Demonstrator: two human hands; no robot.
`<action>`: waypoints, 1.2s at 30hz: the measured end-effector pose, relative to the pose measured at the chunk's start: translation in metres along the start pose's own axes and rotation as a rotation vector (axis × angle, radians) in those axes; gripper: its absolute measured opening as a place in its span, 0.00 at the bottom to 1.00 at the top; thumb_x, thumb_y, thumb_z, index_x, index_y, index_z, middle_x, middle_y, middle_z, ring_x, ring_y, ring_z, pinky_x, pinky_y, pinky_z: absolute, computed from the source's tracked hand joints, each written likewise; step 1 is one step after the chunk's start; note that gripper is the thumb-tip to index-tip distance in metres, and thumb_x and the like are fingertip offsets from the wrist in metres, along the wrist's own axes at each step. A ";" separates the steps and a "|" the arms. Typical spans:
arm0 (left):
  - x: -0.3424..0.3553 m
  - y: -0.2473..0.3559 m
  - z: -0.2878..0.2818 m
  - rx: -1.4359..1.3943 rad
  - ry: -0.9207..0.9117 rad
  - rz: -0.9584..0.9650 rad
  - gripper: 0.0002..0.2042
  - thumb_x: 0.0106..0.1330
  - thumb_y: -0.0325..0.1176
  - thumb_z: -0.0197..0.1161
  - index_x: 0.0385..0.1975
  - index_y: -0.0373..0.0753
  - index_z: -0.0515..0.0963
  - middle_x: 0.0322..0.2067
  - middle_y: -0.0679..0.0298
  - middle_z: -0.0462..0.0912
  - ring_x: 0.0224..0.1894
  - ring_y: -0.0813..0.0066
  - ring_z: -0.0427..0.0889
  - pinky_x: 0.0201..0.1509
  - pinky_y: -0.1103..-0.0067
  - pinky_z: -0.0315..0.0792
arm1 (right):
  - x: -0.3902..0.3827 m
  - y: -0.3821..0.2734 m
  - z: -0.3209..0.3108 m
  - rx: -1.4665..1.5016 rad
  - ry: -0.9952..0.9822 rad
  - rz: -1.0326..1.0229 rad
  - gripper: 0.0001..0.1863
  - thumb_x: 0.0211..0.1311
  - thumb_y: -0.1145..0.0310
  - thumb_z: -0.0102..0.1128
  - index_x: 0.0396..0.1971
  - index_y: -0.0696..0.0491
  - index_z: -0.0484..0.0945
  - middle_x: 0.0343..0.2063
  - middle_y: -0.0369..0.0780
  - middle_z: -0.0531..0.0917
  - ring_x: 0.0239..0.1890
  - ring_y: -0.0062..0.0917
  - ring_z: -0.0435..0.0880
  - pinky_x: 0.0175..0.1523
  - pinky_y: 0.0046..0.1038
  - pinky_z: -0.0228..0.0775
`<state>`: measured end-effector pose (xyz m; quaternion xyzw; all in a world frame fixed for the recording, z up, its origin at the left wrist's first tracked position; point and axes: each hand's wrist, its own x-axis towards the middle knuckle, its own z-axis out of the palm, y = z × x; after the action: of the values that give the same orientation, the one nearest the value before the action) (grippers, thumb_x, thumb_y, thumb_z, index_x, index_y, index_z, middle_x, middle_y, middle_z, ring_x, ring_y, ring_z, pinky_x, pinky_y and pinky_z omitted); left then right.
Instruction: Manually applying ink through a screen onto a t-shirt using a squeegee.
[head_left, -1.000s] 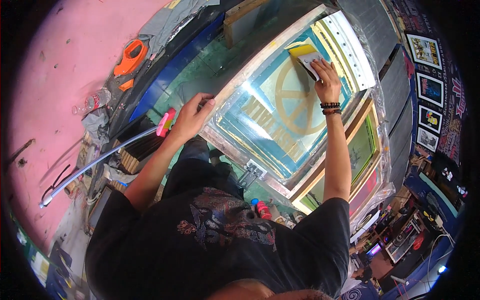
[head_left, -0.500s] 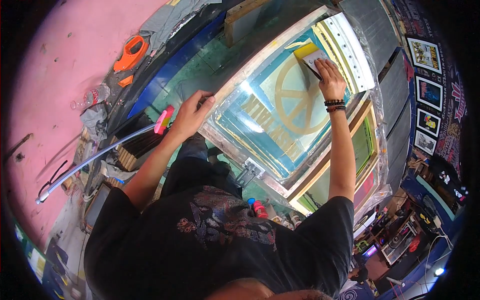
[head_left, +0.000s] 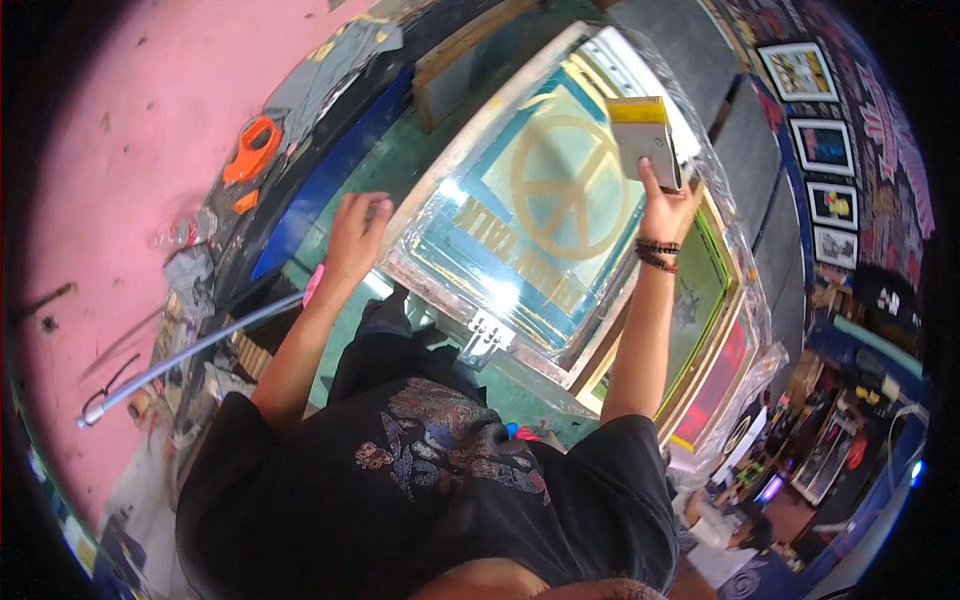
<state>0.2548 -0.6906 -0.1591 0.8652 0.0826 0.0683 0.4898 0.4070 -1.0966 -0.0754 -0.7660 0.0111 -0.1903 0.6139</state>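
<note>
My left hand is just off the left edge of a wooden-framed printing screen, fingers loosely curled and apart, with nothing visible in them. A pink object behind it is mostly hidden. My right hand holds a small white-and-yellow scraper, raised over the screen's upper right, thumb across its white face. The screen's blue stencil carries a tan peace symbol and lettering, with glare over part of it. A metal hinge clamp is fixed at the near edge.
More framed screens lie to the right. A blue-grey tube slants across the left. An orange plastic piece and crumpled bottle rest by the pink surface. A person is at lower right, near cluttered shelving.
My left hand has left the screen frame and moved left. My right hand has lifted the scraper from the stencil's top corner, turning it upright. The whole view has shifted somewhat.
</note>
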 end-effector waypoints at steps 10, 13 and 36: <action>-0.043 0.147 0.029 0.114 -0.011 0.595 0.08 0.66 0.32 0.64 0.40 0.35 0.80 0.38 0.56 0.78 0.44 0.58 0.77 0.49 0.69 0.71 | -0.176 -0.068 -0.109 0.715 0.267 0.103 0.19 0.59 0.79 0.69 0.49 0.56 0.73 0.37 0.35 0.83 0.34 0.17 0.81 0.36 0.21 0.72; -0.093 0.188 0.076 -0.150 -0.420 0.564 0.09 0.68 0.31 0.62 0.41 0.33 0.80 0.36 0.56 0.78 0.40 0.64 0.79 0.46 0.75 0.73 | -0.254 -0.078 -0.142 0.831 0.373 0.109 0.23 0.60 0.82 0.66 0.52 0.56 0.67 0.45 0.38 0.80 0.44 0.22 0.83 0.47 0.26 0.79; -0.445 0.228 0.177 -0.269 -1.620 0.241 0.15 0.74 0.38 0.58 0.46 0.30 0.77 0.37 0.63 0.82 0.40 0.81 0.76 0.44 0.79 0.72 | -0.677 -0.127 -0.189 0.570 1.001 0.357 0.16 0.73 0.63 0.54 0.50 0.60 0.75 0.39 0.38 0.84 0.34 0.19 0.82 0.34 0.20 0.72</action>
<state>-0.1278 -1.0476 -0.0702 0.5835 -0.3977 -0.5148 0.4861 -0.3061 -1.0722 -0.1109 -0.3751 0.3756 -0.4175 0.7376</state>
